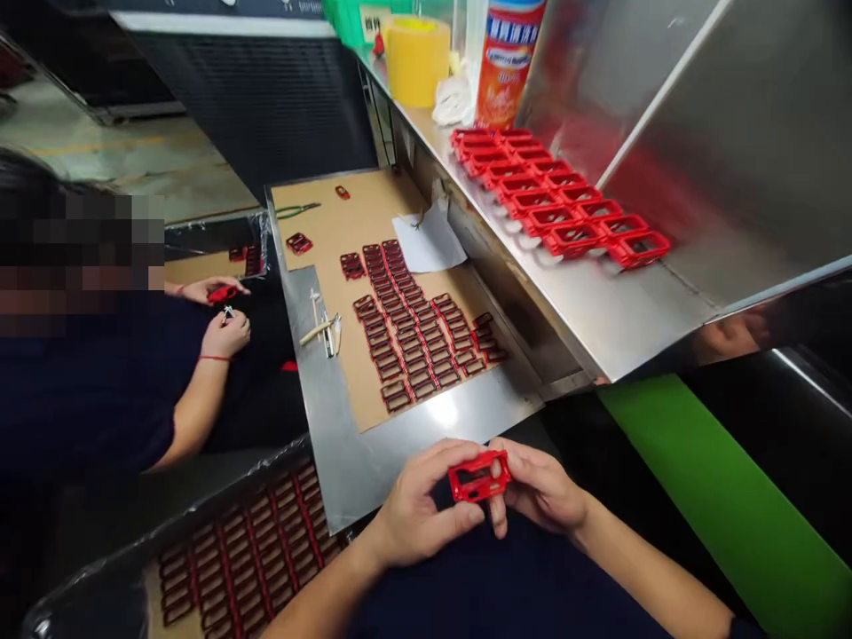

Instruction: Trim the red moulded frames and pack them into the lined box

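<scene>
Between my two hands is a small red plastic frame with a rectangular opening. My left hand grips its left end, thumb below and fingers above. At its right end my right hand has closed fingers on the frame, and a fingertip shows through or behind the opening. Both hands are just off the near edge of the metal table. On brown cardboard lie rows of similar red and black frames.
Red frames stand in rows on a metal shelf, near a spray can and yellow tape roll. Tools and paper lie on the table. Left, a co-worker's hands hold a red part. A filled tray sits below.
</scene>
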Available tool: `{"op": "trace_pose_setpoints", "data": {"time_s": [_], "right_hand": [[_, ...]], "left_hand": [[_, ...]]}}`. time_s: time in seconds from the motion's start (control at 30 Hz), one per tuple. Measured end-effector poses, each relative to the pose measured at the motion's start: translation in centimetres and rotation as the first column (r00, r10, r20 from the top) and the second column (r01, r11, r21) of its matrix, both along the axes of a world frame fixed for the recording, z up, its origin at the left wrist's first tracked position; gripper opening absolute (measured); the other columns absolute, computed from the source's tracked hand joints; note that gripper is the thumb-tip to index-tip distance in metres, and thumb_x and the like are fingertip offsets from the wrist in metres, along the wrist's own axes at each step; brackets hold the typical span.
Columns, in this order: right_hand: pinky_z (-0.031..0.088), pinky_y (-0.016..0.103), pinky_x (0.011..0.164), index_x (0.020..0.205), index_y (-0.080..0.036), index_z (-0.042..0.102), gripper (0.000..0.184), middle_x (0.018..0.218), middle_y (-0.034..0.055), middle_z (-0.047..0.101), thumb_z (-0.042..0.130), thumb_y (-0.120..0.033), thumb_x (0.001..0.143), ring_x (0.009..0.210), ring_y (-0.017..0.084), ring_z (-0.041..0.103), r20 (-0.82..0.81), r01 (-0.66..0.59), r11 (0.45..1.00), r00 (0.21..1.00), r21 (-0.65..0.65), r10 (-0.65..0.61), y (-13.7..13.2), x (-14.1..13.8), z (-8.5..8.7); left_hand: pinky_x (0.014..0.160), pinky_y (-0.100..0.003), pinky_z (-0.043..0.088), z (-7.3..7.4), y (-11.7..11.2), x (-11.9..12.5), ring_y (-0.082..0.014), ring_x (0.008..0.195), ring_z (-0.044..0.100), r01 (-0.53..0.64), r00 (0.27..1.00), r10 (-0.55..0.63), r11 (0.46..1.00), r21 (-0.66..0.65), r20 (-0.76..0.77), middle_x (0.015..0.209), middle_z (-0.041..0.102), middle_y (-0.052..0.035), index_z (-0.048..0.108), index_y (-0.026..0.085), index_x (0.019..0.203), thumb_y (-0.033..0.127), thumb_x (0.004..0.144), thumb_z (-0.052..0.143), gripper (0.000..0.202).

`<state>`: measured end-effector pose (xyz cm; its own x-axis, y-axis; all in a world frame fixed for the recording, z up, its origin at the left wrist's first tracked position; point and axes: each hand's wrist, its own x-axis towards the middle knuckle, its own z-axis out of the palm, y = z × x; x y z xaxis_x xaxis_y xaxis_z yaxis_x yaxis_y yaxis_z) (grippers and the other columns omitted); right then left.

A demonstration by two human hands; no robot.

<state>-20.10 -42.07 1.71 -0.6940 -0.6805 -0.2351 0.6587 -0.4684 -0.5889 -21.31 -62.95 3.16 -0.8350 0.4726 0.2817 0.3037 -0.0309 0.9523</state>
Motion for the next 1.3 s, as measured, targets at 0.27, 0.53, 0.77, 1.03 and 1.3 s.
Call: {"op": "trace_pose_setpoints", "data": {"time_s": [0.27, 0.53, 0.77, 1.03, 1.3], "right_hand": [[0.055, 0.022, 0.059, 0.092, -0.014, 0.053, 0.046, 0.075, 0.0065, 0.072, 0.072, -0.055, 0.087, 0.062, 0.018, 0.071, 0.219, -0.036, 0.996, 0.974, -0.087, 0.055, -1.1, -1.3, -1.1], [0.054, 0.018, 0.057, 0.092, -0.012, 0.06, 0.045, 0.067, 0.0032, 0.069, 0.075, -0.053, 0.086, 0.058, 0.014, 0.069, 0.205, 0.02, 0.999, 0.978, 0.031, -0.026, -1.7, -2.1, -0.9], [0.052, 0.017, 0.052, 0.085, -0.011, 0.058, 0.055, 0.064, 0.0024, 0.067, 0.077, -0.062, 0.079, 0.054, 0.013, 0.067, 0.192, 0.044, 0.99, 0.979, 0.13, -0.069, -2.0, -2.3, -1.1], [0.052, 0.018, 0.052, 0.087, -0.011, 0.059, 0.056, 0.065, 0.0033, 0.068, 0.076, -0.064, 0.079, 0.055, 0.014, 0.067, 0.202, 0.035, 0.989, 0.977, 0.142, -0.063, -2.0, -2.6, -1.7], [0.052, 0.018, 0.056, 0.092, -0.011, 0.063, 0.045, 0.068, 0.003, 0.067, 0.074, -0.054, 0.086, 0.059, 0.012, 0.067, 0.204, 0.026, 0.995, 0.978, 0.095, -0.045, -1.7, -2.9, -1.8]], "left_hand": [[0.096, -0.027, 0.054, -3.4, -1.0, 1.6, -0.0182, 0.106, 0.07, -0.205, 0.972, 0.213, 0.975, -0.086, 0.099, 0.119, 0.072, -0.0059, 0.062, 0.03, 0.133, 0.037, 0.087, 0.071, 0.047], [0.095, -0.031, 0.056, -3.3, -1.1, 1.7, -0.021, 0.104, 0.072, -0.26, 0.931, 0.261, 0.965, -0.039, 0.255, 0.117, 0.075, -0.0087, 0.063, 0.023, 0.131, 0.039, 0.088, 0.07, 0.047], [0.093, -0.038, 0.059, -3.1, -0.7, 1.2, -0.0273, 0.102, 0.074, -0.261, 0.878, 0.268, 0.963, -0.074, 0.395, 0.112, 0.076, -0.0146, 0.07, 0.013, 0.12, 0.059, 0.084, 0.067, 0.059], [0.091, -0.038, 0.058, -3.0, -0.7, 0.9, -0.0269, 0.1, 0.073, -0.288, 0.891, 0.326, 0.944, -0.163, 0.316, 0.109, 0.076, -0.0138, 0.071, 0.013, 0.117, 0.063, 0.084, 0.064, 0.06], [0.09, -0.033, 0.057, -3.2, -0.9, 1.1, -0.0222, 0.099, 0.072, -0.295, 0.93, 0.324, 0.94, -0.174, 0.175, 0.11, 0.076, -0.0103, 0.065, 0.018, 0.128, 0.045, 0.088, 0.068, 0.048]]}}
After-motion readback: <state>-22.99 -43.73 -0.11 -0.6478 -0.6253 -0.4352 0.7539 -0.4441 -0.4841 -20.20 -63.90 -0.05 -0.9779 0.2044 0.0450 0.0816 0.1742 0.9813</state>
